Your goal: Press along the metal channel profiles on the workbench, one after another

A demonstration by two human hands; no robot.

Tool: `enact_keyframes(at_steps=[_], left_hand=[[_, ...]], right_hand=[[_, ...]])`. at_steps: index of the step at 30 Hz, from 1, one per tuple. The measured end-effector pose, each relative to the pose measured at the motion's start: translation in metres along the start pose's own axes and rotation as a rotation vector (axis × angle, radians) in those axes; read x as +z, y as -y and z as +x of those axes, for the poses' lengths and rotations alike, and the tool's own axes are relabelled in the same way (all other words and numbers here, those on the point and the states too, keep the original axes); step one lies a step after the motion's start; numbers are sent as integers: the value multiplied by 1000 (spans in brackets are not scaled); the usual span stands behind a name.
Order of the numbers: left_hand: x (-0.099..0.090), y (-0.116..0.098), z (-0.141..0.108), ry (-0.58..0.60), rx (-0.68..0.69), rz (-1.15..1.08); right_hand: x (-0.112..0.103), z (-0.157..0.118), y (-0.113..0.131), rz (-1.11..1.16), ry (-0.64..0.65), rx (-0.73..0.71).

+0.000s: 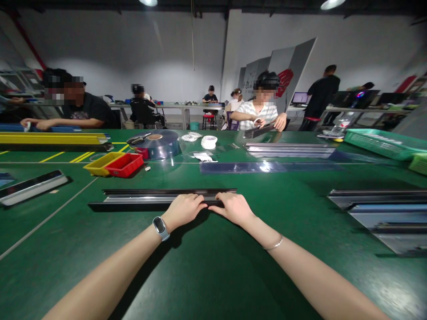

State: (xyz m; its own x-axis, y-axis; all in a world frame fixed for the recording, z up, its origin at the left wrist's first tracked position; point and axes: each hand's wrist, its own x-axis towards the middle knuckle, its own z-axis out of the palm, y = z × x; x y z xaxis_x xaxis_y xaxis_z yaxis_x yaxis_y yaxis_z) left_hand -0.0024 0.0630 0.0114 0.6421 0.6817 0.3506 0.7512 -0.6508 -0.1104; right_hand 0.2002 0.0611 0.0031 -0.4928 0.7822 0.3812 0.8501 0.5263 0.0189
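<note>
A long black channel-shaped profile [133, 206] with a shiny silver inside lies crosswise on the green table in front of me. My left hand [187, 208] grips it right of its middle, fingers over the far side and thumb along the near wall. Close beside it, my right hand [235, 208] grips the profile near its right end in the same way, the two thumbs almost meeting. The fingertips are partly hidden inside the channel.
A red bin [125, 165] and a yellow bin [103, 164] stand beyond the profile, near a roll of clear film [163, 144]. More profiles [383, 213] lie at right. A clear strip [267, 167] lies ahead. Across the table, a person [263, 106] handles another profile.
</note>
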Motion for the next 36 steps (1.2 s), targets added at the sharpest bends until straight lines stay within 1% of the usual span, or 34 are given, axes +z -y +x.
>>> enact_keyframes(at_steps=[4,9,14,21,27,33,36], left_hand=[[-3,-2,2,-22,23,2],[8,-11,9,-52,23,-21],[16,-12,10,-71,24,-2],[16,-11,11,-105,31,9],[16,-11,10,-119,36,29],[17,-10,11,-122,47,54],[15,-9,7,-136,26,54]], right_hand=[[4,5,4,8,12,-41],[9,10,9,-20,68,-57],[9,11,9,-58,110,-66],[6,14,6,-61,152,-88],[5,14,7,-62,137,-95],[4,9,9,-50,62,-78],[1,6,9,-49,28,-67]])
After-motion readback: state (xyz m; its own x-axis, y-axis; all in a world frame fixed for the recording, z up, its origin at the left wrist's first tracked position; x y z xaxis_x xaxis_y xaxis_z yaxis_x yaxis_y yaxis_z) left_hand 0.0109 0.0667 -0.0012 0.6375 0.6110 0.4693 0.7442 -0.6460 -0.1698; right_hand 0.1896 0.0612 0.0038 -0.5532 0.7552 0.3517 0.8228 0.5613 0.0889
